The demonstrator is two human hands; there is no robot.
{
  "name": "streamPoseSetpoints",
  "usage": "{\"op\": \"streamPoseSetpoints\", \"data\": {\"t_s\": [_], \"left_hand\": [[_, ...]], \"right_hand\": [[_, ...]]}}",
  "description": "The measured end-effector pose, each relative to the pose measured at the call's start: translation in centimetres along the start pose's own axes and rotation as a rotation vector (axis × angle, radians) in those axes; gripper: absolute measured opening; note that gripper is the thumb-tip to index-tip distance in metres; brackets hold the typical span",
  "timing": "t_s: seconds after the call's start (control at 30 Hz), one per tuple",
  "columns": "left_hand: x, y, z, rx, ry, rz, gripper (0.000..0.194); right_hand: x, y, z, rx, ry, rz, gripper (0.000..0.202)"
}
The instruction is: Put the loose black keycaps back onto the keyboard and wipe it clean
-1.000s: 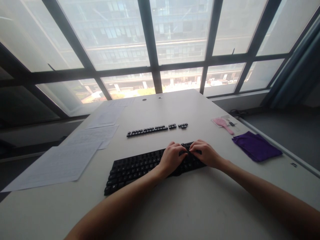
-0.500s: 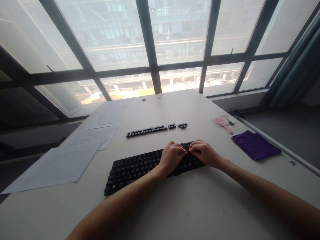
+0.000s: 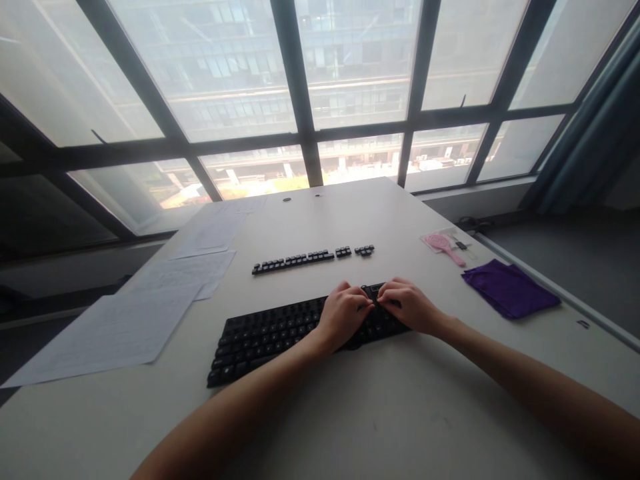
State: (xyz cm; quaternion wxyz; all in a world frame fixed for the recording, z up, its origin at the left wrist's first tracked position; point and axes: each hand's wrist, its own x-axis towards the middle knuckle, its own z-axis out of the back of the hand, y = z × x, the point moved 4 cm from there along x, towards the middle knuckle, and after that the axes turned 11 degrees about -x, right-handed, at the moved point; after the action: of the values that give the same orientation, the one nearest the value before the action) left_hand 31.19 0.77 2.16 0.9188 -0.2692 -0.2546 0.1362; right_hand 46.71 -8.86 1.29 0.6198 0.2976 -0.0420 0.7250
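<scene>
Fingers bent, the left hand [image 3: 345,313] and right hand [image 3: 407,305] meet over the keyboard's [image 3: 270,337] right part, seemingly for fine fingertip work; whether they grasp anything, I cannot tell.

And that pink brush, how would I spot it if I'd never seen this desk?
Start at the white desk by the windows and follow its right side to the purple cloth. Just beyond it lies the pink brush, its handle pointing back toward the cloth; nothing else on the desk is pink.
</scene>
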Motion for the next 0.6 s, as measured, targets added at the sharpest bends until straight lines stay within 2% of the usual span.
{"op": "streamPoseSetpoints", "data": {"t_s": [0.17,0.3,0.47,0.6], "left_hand": [[-0.2,-0.7,0.1,0.082,0.054,-0.038,0.014],[-0.3,-0.9,0.0,0.107,0.064,-0.033,0.015],[0.0,-0.2,0.2,-0.004,0.019,0.003,0.011],[2.9,1.8,1.6,-0.053,-0.056,0.083,0.011]], "right_hand": [[-0.2,0.7,0.7,-0.079,0.063,-0.003,0.013],[-0.5,1.0,0.5,-0.137,0.075,-0.013,0.01],[-0.2,0.4,0.3,-0.025,0.005,-0.061,0.013],[1.9,-2.5,0.9,0.035,-0.148,-0.173,0.015]]}}
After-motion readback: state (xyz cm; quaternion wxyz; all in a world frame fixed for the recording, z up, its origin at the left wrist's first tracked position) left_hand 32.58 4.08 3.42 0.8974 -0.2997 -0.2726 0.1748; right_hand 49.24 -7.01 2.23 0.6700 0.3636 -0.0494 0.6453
